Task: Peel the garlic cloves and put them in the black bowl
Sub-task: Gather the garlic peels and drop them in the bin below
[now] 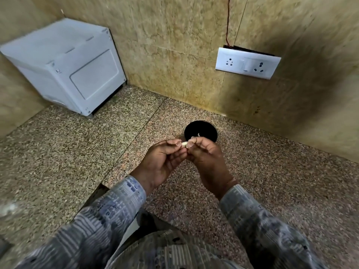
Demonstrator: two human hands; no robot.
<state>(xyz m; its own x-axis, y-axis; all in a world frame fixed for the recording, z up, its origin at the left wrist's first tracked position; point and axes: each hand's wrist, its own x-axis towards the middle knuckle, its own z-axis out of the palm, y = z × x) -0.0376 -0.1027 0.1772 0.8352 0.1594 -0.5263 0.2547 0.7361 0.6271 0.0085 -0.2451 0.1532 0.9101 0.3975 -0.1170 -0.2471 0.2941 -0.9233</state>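
You're in a long-sleeved shirt (pixel 174 253), grey-blue with pale blocks of fine white stripes and scattered dark navy blotches. The same print runs down your left sleeve (pixel 108 214) and right sleeve (pixel 258 220). Both cuffs end at the wrists, and your left hand (pixel 163 162) and right hand (pixel 206 156) are bare past them.

Ahead of you: speckled granite counter (pixel 58 152), beige tiled wall (pixel 174 45) behind, white appliance (pixel 64 65) back-left corner, socket plate (pixel 247 63) right, red wire (pixel 227 22) above.
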